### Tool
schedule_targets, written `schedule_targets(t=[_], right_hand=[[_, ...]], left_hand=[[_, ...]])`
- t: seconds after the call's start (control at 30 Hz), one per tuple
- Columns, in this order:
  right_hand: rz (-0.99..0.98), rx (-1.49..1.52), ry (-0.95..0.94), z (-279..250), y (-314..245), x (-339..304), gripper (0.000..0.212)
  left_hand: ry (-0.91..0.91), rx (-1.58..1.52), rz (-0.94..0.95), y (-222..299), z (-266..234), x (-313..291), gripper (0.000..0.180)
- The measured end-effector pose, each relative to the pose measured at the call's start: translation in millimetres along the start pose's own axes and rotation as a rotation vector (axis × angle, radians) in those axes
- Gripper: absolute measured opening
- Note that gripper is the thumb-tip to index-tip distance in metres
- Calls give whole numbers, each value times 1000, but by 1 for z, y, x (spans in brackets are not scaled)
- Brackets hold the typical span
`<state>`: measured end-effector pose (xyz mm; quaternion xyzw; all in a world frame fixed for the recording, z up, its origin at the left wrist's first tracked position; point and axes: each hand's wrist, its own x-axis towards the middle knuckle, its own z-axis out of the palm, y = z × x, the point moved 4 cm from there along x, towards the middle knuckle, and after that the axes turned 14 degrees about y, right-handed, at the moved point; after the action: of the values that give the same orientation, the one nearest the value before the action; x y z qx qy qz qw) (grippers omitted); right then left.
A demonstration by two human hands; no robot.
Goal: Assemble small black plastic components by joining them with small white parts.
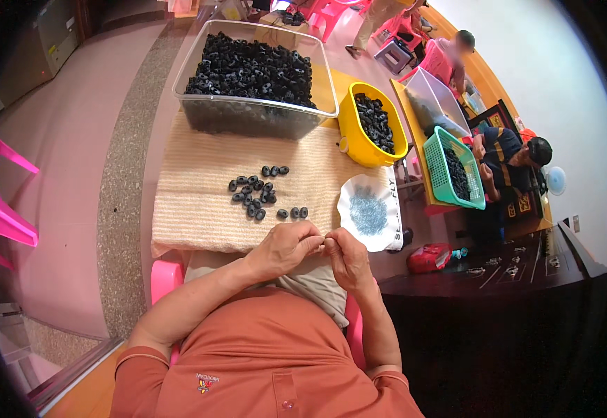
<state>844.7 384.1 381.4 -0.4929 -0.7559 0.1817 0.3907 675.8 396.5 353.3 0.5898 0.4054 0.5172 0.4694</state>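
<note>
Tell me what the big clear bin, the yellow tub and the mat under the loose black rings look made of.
The clear bin looks like rigid transparent plastic: the black pieces show through its glossy walls. The yellow tub looks like moulded plastic, smooth and evenly coloured. The mat appears to be woven or knitted cream fabric, matt with fine ribs. The loose black rings look like dull rubber or plastic; I cannot tell which.

Whatever the hands [324, 245] pinch between their fingertips is hidden; the white dish's [359, 187] grey bits too small to tell
</note>
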Motion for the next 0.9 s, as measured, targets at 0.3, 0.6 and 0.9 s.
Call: schedule_targets(t=[0.3, 0.6, 0.9], right_hand=[[-74, -57, 32, -7, -8, -2, 10], [-35, -7, 48, -12, -13, -6, 12], [189, 270, -6, -5, 11, -17, 12]], left_hand=[[39, 38, 22, 11, 0, -3, 21], [57, 38, 86, 17, 2, -7, 20], [36, -22, -22, 16, 4, -8, 20]])
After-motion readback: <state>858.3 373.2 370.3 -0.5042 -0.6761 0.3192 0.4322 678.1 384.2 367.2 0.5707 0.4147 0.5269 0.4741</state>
